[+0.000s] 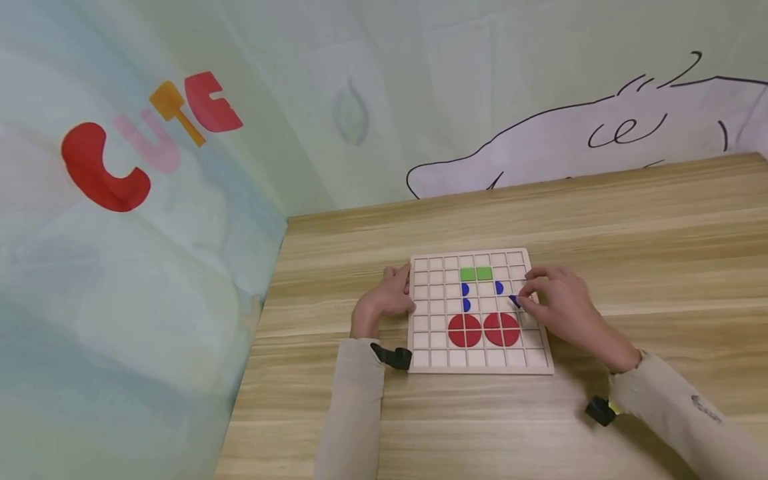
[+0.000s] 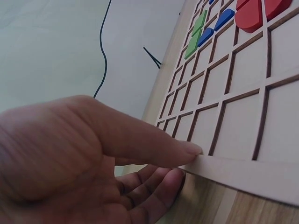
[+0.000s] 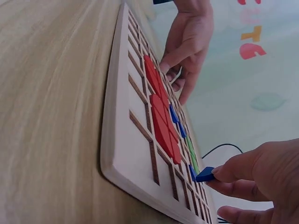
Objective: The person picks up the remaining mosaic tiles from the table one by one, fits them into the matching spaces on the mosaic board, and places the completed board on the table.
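Observation:
A wooden grid board (image 1: 433,341) lies on the table. My left hand (image 1: 390,293) holds its left edge. In the left wrist view the thumb (image 2: 159,147) lies on the rim and the other fingers bend beside and below it. Over the right part of the board, my right hand (image 1: 561,303) pinches a blue piece (image 3: 205,174) between thumb and fingertips. Set in the grid are two green squares (image 1: 476,274), two blue half-round pieces (image 1: 466,305) in a column, another blue piece (image 1: 499,287) to their right, and two red circles (image 1: 501,337) made of quarter pieces.
The wood-grain table (image 1: 456,427) extends around the board. A printed cloth wall (image 1: 360,80) with coloured letters and a line drawing rises behind and to the left. Black wrist devices (image 1: 600,411) sit at both sleeves.

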Available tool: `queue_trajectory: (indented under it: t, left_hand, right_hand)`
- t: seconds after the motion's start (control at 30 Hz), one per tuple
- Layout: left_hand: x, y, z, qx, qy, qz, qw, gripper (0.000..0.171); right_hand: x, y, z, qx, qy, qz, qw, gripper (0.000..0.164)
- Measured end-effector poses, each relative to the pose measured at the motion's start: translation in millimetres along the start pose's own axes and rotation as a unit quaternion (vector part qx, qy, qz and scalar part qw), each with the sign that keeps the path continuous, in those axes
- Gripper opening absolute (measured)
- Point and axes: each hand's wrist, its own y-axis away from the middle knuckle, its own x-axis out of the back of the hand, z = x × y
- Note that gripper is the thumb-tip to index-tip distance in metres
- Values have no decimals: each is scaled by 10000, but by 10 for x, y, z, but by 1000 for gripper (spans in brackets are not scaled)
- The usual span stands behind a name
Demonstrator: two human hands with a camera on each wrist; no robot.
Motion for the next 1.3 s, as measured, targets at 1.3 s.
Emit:
queue_trajectory:
  t: [1.3]
  left_hand:
    - [0,-8,-6,14,-4,-3,10000,94]
  right_hand:
    - [-205,-102,-133,-169,836,-61,9963,16]
